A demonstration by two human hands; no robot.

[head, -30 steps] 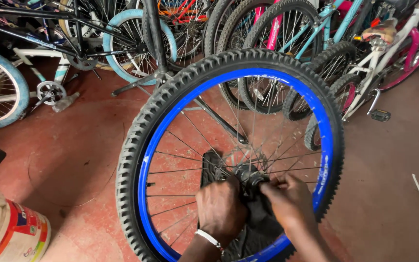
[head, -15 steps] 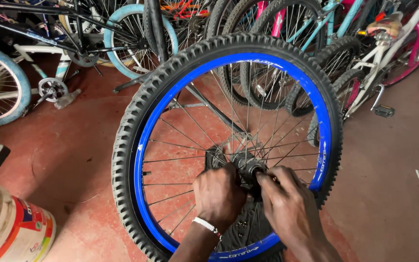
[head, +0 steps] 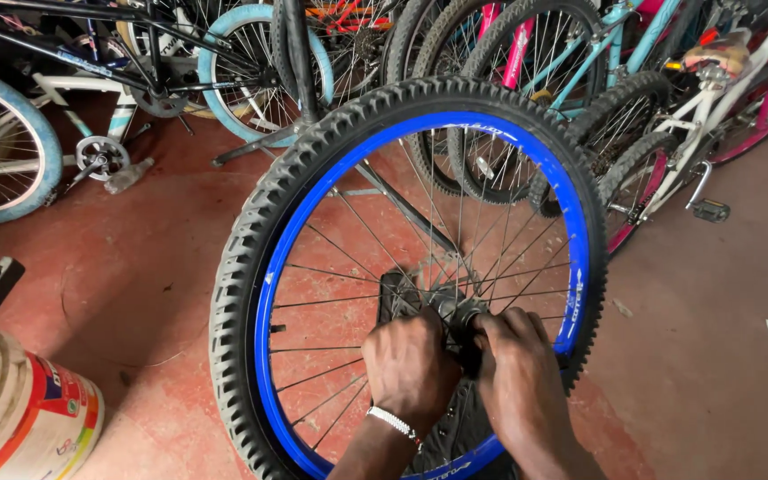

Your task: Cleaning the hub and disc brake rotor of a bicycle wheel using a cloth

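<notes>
A: Lower left of the frame?
B: A paint bucket (head: 20,418) on the red floor (head: 135,267).
A: Centre?
B: A blue-rimmed wheel (head: 411,267), upright; left hand (head: 411,369) and right hand (head: 517,378) both clenched around its hub (head: 455,316).
A: Progress?
B: Tyre seated, spokes fitted; hub work apparently unfinished.
A: Upper right?
B: Parked bicycles (head: 668,89).
</notes>
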